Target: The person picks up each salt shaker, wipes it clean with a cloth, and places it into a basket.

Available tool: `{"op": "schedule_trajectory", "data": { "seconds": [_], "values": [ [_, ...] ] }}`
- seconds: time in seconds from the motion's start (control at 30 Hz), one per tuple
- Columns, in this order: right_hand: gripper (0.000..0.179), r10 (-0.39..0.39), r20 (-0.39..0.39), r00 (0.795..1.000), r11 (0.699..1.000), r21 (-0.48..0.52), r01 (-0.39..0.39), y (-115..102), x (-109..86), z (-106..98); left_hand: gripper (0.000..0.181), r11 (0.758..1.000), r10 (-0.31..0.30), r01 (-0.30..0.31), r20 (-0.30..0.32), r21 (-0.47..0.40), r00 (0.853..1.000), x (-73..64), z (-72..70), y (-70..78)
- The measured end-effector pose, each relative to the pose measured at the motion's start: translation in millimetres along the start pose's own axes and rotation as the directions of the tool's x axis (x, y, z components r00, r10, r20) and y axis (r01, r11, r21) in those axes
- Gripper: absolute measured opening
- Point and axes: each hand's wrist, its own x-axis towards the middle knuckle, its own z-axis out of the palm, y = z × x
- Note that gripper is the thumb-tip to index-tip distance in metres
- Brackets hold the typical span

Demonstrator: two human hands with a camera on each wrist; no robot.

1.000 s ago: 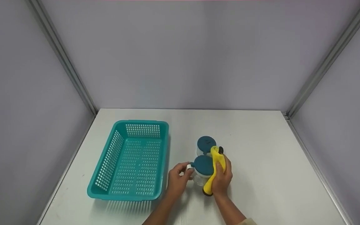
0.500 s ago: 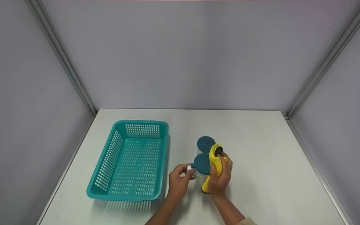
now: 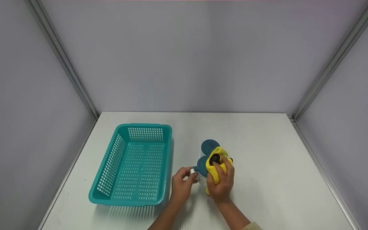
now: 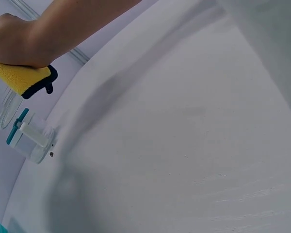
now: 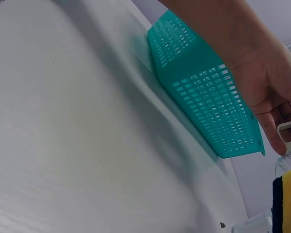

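My left hand pinches the white handle of a clear jar with a dark blue lid. The wrist views show this jar raised off the white table. A yellow cloth with dark edging is in my right hand, which presses it against the jar's right side and over part of the lid. A round black patch shows amid the cloth's folds. Behind stands a second jar with the same lid; its clear body and white handle appear in the left wrist view.
A teal perforated basket sits on the table left of my hands, close to the left one. Grey panels enclose the table at the back and both sides. Small dark specks lie beside the second jar.
My right hand has turned and slid left with the yellow cloth, covering more of the near lid. More of the black patch shows. The left hand stays at the handle.
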Motion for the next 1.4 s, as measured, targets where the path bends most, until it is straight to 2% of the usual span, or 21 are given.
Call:
{"op": "schedule_trajectory", "data": {
  "seconds": [0.13, 0.23, 0.53, 1.0, 1.1, 1.17, 1.27, 1.33, 1.4],
  "values": [
    [0.034, -0.126, -0.002, 0.992, 0.991, -0.039, 0.126, 2, 0.3, 2, 0.014, 1.0, 0.011, -0.011, -0.01, -0.011, 1.0, -0.2, -1.9, -3.1],
    [0.034, -0.177, 0.014, 0.984, 0.983, -0.047, 0.178, 2, 0.1, 2, 0.013, 0.999, 0.026, -0.026, -0.008, -0.019, 1.0, 0.0, -3.4, -5.2],
    [0.042, -0.209, 0.046, 0.977, 0.977, -0.028, 0.211, 0, 1.8, 2, 0.015, 1.0, 0.008, -0.008, 0.028, -0.003, 1.0, 4.4, -5.6, -4.2],
    [0.029, -0.307, 0.104, 0.946, 0.941, -0.118, 0.318, -1, 1.3, 3, 0.013, 0.998, -0.007, 0.004, 0.056, 0.061, 0.998, 6.0, -4.7, -6.7],
    [0.028, -0.333, 0.107, 0.937, 0.931, -0.117, 0.345, -2, 2.2, 4, 0.013, 0.997, -0.022, 0.018, 0.043, 0.081, 0.999, 5.0, -3.9, 1.4],
    [0.026, -0.343, 0.116, 0.932, 0.93, -0.099, 0.354, -2, 1.5, 4, 0.013, 0.996, -0.031, 0.028, 0.026, 0.086, 0.999, 5.8, -3.1, 1.7],
    [0.023, -0.345, 0.151, 0.926, 0.93, -0.079, 0.359, -2, -2.6, 3, 0.014, 0.995, -0.035, 0.035, 0.006, 0.091, 0.999, 6.7, -3.0, 0.3],
    [0.022, -0.348, 0.173, 0.921, 0.93, -0.065, 0.363, -1, -6.3, 1, 0.016, 0.996, -0.028, 0.028, 0.003, 0.082, 1.0, 9.2, -3.4, -7.9],
    [0.022, -0.36, 0.182, 0.915, 0.924, -0.061, 0.376, 0, -9.5, -1, 0.018, 0.997, -0.022, 0.022, 0.004, 0.077, 1.0, 9.6, -4.3, -8.8]
  ]
}}
